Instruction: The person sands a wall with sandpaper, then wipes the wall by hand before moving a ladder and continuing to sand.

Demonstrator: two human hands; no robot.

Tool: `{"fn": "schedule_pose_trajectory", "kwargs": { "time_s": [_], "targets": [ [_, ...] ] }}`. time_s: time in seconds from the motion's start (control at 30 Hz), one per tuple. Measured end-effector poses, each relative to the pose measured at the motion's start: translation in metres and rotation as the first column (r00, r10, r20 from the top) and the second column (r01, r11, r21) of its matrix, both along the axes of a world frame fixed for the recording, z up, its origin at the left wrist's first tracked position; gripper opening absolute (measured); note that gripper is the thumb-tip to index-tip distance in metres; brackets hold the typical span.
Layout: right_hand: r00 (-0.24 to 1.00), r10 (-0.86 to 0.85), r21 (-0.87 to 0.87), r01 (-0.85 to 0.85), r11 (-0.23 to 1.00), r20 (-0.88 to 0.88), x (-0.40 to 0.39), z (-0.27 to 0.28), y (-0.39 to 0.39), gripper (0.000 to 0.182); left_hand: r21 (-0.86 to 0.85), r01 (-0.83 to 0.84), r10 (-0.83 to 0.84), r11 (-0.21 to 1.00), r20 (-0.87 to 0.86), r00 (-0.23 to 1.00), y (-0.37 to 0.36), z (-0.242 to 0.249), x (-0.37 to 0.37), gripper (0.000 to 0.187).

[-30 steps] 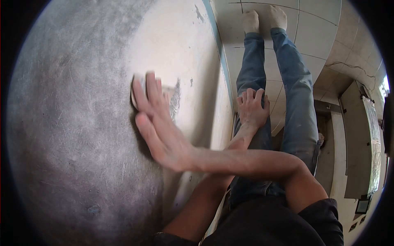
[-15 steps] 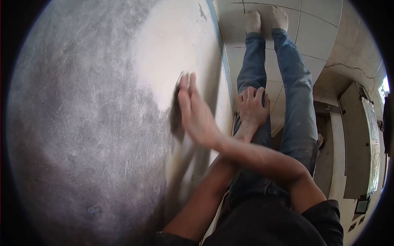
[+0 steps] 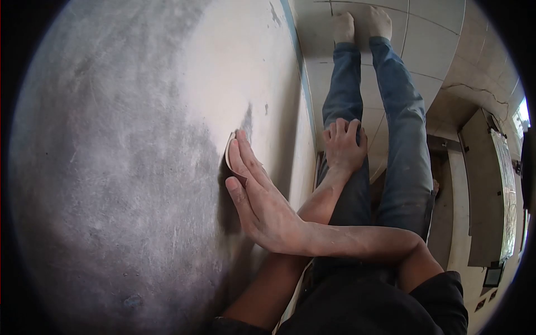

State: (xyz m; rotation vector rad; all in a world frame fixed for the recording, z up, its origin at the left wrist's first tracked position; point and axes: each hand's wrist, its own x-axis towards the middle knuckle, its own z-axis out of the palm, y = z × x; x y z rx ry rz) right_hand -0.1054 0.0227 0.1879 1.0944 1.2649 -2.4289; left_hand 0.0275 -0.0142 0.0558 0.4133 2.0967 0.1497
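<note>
My right hand [image 3: 267, 209] reaches across my body and presses a bent piece of sandpaper [image 3: 239, 177] against the wall [image 3: 134, 167]. Its fingers lie over the paper, whose pale back and brownish face show at the edge; the thumb stands apart below. Above the hand, the grey, scuffed surface gives way to a smooth whitish patch [image 3: 223, 67]. Underneath the right forearm passes my left arm. My left hand [image 3: 343, 148] rests on the jeans [image 3: 399, 117] near a knee, holding nothing, its fingers somewhat apart and bent over the cloth.
Both legs stretch out along the wall, bare feet [image 3: 381, 22] on pale floor tiles [image 3: 432, 39]. A bluish strip [image 3: 303, 70] runs along the wall's edge. To the right stand a grey panel or door [image 3: 483, 190] and a bright window [image 3: 522, 117].
My right hand has slid down the wall toward my body with the sandpaper, and its thumb now stands apart. My left hand stays on the leg.
</note>
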Motion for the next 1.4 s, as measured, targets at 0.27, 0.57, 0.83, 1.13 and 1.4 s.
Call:
{"fn": "schedule_pose_trajectory", "kwargs": {
  "time_s": [0.27,0.57,0.83,1.13,1.4],
  "targets": [
    [1.0,0.009,0.11,-0.006,0.994,-0.03,0.003,0.023,0.0,0.054,-0.029,0.012,-0.012,1.0,0.022,1.0,0.001,0.002,-0.005,0.028],
    [0.986,0.164,0.188,-0.162,0.969,0.008,0.001,0.015,0.012,0.059,-0.014,0.027,-0.026,1.0,0.006,1.0,0.007,0.0,-0.003,0.028],
    [0.974,0.219,0.243,-0.228,0.943,0.064,0.0,-0.006,0.004,0.057,-0.031,0.034,-0.033,0.999,0.017,0.999,0.008,0.0,-0.005,0.029],
    [0.972,0.209,0.302,-0.233,0.924,0.11,0.002,-0.018,-0.004,0.052,-0.02,0.043,-0.043,0.999,-0.008,0.999,0.006,-0.002,-0.002,0.029],
    [0.999,-0.038,0.302,0.041,0.953,-0.017,0.018,-0.02,-0.016,0.048,-0.026,-0.001,0.001,1.0,0.008,1.0,0.007,-0.001,0.003,0.027]
  ]
}}
